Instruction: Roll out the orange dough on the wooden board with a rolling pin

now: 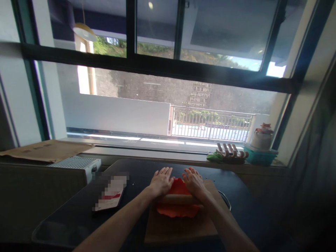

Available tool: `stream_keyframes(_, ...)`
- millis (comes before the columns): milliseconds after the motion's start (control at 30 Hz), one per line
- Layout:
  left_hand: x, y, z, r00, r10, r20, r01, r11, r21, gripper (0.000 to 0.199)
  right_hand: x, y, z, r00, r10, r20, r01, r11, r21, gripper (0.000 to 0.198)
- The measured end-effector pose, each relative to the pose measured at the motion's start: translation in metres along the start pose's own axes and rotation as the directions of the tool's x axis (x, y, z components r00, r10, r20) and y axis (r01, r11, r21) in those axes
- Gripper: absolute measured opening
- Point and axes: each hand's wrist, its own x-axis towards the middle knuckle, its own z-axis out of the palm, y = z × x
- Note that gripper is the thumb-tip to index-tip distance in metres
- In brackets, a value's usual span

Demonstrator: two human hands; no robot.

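A wooden rolling pin (180, 199) lies across a flat orange-red sheet of dough or clay (178, 211), which rests on a wooden board (181, 234). My left hand (161, 182) is over the pin's left end, palm down, fingers stretched forward. On the right end, my right hand (194, 182) lies the same way, with its fingers extended. Both hands hide the pin's ends, and neither wraps its fingers round it. The sheet spreads out in front of and behind the pin, with an uneven edge.
On the dark table (78, 224), a partly blurred phone-like flat object (112, 196) lies left of the board. A curved metal handle (225, 199) shows at the board's right. The windowsill holds a teal container (259, 155) and a brown rack-like object (231, 152). Brown paper (47, 150) lies at left.
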Motion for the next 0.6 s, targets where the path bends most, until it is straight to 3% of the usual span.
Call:
stream_keyframes(133,-0.009,-0.005,0.019,0.994,-0.105,-0.001,0.105,0.994,-0.006,0.065,-0.008,0.002,0.009,0.999,0.042,0.03,-0.043,0.998,0.04,0.05)
stream_keyframes(300,-0.053,0.007,0.018,0.999,-0.042,-0.027,0.042,0.999,0.016,0.065,-0.065,-0.005,0.003,0.999,0.036,0.037,-0.037,0.999,0.026,0.05)
stream_keyframes(400,-0.075,0.013,0.02,0.999,0.002,-0.043,0.0,0.999,0.042,0.066,-0.093,-0.01,0.005,0.999,0.012,-0.037,-0.013,1.0,-0.024,0.052)
stream_keyframes(500,-0.077,0.013,0.02,0.998,0.001,-0.055,0.0,0.999,0.036,0.068,-0.095,-0.012,0.006,0.998,0.017,-0.056,-0.019,0.999,-0.043,0.056)
stream_keyframes(600,-0.061,0.012,0.016,0.998,-0.061,-0.013,0.06,0.998,-0.004,0.07,-0.074,-0.011,0.003,0.997,0.077,-0.005,-0.077,0.997,-0.02,0.059)
